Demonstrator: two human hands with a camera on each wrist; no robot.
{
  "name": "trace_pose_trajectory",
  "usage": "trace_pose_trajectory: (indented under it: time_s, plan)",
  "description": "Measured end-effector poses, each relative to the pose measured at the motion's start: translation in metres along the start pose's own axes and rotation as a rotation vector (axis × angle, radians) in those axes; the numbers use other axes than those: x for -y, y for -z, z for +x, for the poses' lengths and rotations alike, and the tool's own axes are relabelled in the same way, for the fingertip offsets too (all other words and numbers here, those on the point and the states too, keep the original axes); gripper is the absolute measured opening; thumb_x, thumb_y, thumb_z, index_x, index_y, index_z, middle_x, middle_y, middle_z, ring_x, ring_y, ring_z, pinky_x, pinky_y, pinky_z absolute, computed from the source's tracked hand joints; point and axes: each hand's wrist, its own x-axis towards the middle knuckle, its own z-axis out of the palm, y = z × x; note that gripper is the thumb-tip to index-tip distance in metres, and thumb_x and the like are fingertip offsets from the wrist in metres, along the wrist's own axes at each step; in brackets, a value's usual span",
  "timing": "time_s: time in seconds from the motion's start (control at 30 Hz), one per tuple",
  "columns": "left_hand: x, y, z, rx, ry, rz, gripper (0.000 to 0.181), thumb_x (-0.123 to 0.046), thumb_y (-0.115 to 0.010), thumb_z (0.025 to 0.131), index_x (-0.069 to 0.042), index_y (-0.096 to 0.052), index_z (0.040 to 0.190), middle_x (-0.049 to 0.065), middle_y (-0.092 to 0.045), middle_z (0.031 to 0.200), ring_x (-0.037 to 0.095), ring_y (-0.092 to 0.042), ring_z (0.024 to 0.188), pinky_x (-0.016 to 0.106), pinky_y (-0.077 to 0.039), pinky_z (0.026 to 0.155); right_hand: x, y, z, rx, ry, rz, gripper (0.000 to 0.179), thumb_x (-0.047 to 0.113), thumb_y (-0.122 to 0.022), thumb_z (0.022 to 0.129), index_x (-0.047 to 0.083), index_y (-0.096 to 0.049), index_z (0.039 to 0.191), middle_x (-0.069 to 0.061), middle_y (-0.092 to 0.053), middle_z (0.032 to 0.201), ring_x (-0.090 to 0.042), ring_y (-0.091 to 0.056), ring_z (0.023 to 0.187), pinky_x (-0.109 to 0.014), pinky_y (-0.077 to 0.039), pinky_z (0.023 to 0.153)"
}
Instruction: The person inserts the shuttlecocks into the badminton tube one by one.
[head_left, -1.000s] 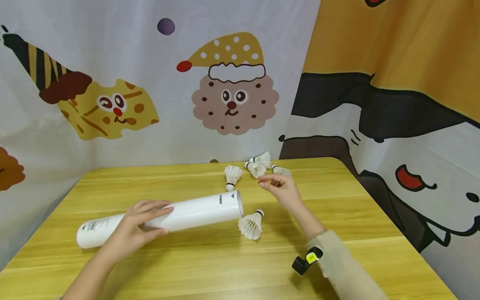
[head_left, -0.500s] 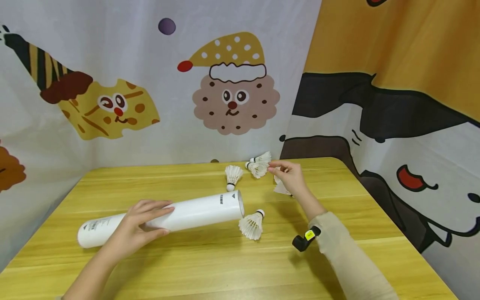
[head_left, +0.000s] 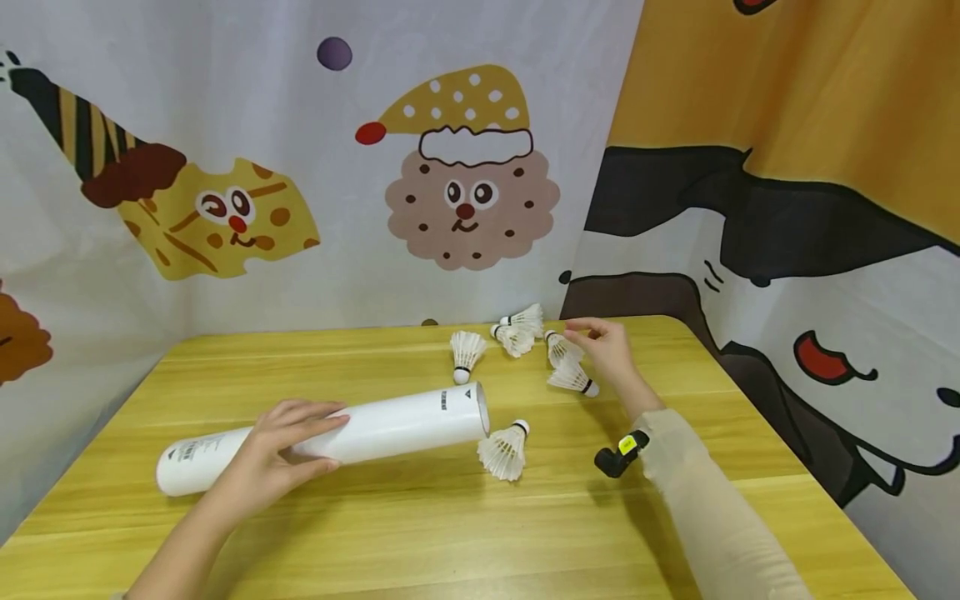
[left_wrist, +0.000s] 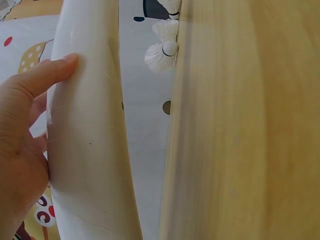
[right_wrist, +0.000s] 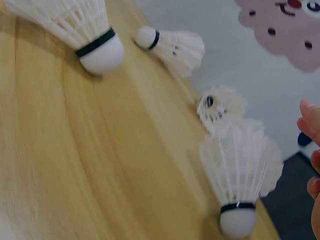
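In the head view, my left hand (head_left: 281, 450) grips a white shuttlecock tube (head_left: 412, 423) that slants across the table. The left wrist view has the thumb (left_wrist: 62, 67) lying over the tube. One feather shuttlecock (head_left: 502, 452) lies by the tube's right end, cork pointing away. My right hand (head_left: 607, 348) hovers just right of two shuttlecocks, a farther one (head_left: 561, 347) and a nearer one (head_left: 572, 378), which overlap. Its fingers are loosely bent and nothing shows between them. In the right wrist view only fingertips (right_wrist: 311, 122) appear, at the right edge.
Another shuttlecock (head_left: 467, 352) stands beyond the tube's end, cork toward me. Two more, a nearer one (head_left: 513, 340) and a rear one (head_left: 525, 318), lie together by the table's (head_left: 300, 354) back edge. A printed curtain (head_left: 300, 108) hangs behind. A black camera (head_left: 621, 454) sits on my right wrist.
My right hand has moved right and a little back from above the shuttlecocks, so two overlapping ones now show fully. My left hand and the tube have stayed nearly still.
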Motion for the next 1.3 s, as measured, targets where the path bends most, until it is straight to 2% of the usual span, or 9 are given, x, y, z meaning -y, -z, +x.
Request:
trace_pose_trajectory:
  time_s: [0.23, 0.4, 0.63, 0.87, 1.07, 1.23, 1.3]
  plan:
    - [0.000, -0.001, -0.001, -0.005, 0.008, 0.002, 0.062, -0.003, -0.089, 0.060, -0.010, -0.069, 0.118, 0.007, -0.061, 0.124, 0.016, -0.049, 0.109, 0.026, -0.034, 0.079, -0.024, 0.006, 0.001, -0.044, -0.056, -0.033, 0.026, 0.016, -0.077, 0.083, 0.002, -0.073, 0.105, -0.011, -0.069, 0.093, -0.012, -0.043, 0.062, -0.021, -0.034, 0.051]
    - [0.000, 0.000, -0.001, -0.008, 0.003, 0.002, 0.061, -0.002, -0.089, 0.061, -0.010, -0.069, 0.118, 0.007, -0.061, 0.124, 0.016, -0.048, 0.109, 0.024, -0.037, 0.074, -0.035, 0.009, 0.002, -0.029, -0.126, -0.053, 0.029, 0.019, -0.076, 0.085, 0.003, -0.072, 0.109, -0.013, -0.068, 0.101, -0.013, -0.045, 0.064, -0.022, -0.037, 0.051]
    - [0.000, 0.001, -0.002, 0.033, 0.060, -0.024, 0.059, -0.005, -0.086, 0.068, -0.014, -0.067, 0.123, 0.005, -0.059, 0.128, 0.013, -0.046, 0.112, 0.024, -0.040, 0.075, -0.048, 0.007, 0.003, -0.004, -0.199, -0.061, 0.032, 0.021, -0.074, 0.087, 0.001, -0.070, 0.111, -0.014, -0.067, 0.111, -0.018, -0.048, 0.073, -0.022, -0.039, 0.056]
    - [0.001, 0.000, -0.002, 0.008, 0.031, -0.035, 0.060, -0.002, -0.087, 0.065, -0.010, -0.068, 0.121, 0.008, -0.060, 0.126, 0.015, -0.046, 0.110, 0.022, -0.043, 0.067, -0.059, 0.002, 0.005, -0.024, -0.135, -0.099, 0.031, 0.019, -0.073, 0.087, -0.002, -0.070, 0.109, -0.017, -0.068, 0.107, -0.020, -0.057, 0.094, -0.020, -0.042, 0.068]
    - [-0.002, -0.001, 0.000, -0.004, 0.030, -0.015, 0.060, 0.003, -0.087, 0.060, -0.006, -0.069, 0.117, 0.011, -0.062, 0.123, 0.017, -0.047, 0.109, 0.021, -0.043, 0.072, -0.068, 0.000, 0.006, -0.056, -0.151, -0.092, 0.029, 0.019, -0.073, 0.087, -0.002, -0.071, 0.106, -0.015, -0.069, 0.099, -0.019, -0.060, 0.087, -0.020, -0.046, 0.068]
    - [-0.022, 0.003, 0.008, -0.026, 0.021, -0.012, 0.061, 0.009, -0.085, 0.059, -0.005, -0.070, 0.116, 0.016, -0.063, 0.118, 0.019, -0.047, 0.106, 0.021, -0.041, 0.072, -0.068, 0.002, 0.005, -0.143, -0.170, -0.136, 0.024, 0.021, -0.074, 0.087, 0.000, -0.074, 0.097, -0.012, -0.071, 0.094, -0.019, -0.059, 0.085, -0.024, -0.044, 0.068]
    - [-0.026, 0.004, 0.009, -0.029, 0.021, -0.014, 0.061, 0.009, -0.085, 0.059, -0.005, -0.070, 0.116, 0.016, -0.063, 0.118, 0.019, -0.047, 0.106, 0.022, -0.041, 0.071, -0.068, 0.002, 0.005, -0.169, -0.175, -0.146, 0.024, 0.023, -0.074, 0.087, 0.001, -0.075, 0.097, -0.012, -0.071, 0.094, -0.019, -0.059, 0.085, -0.024, -0.043, 0.068]
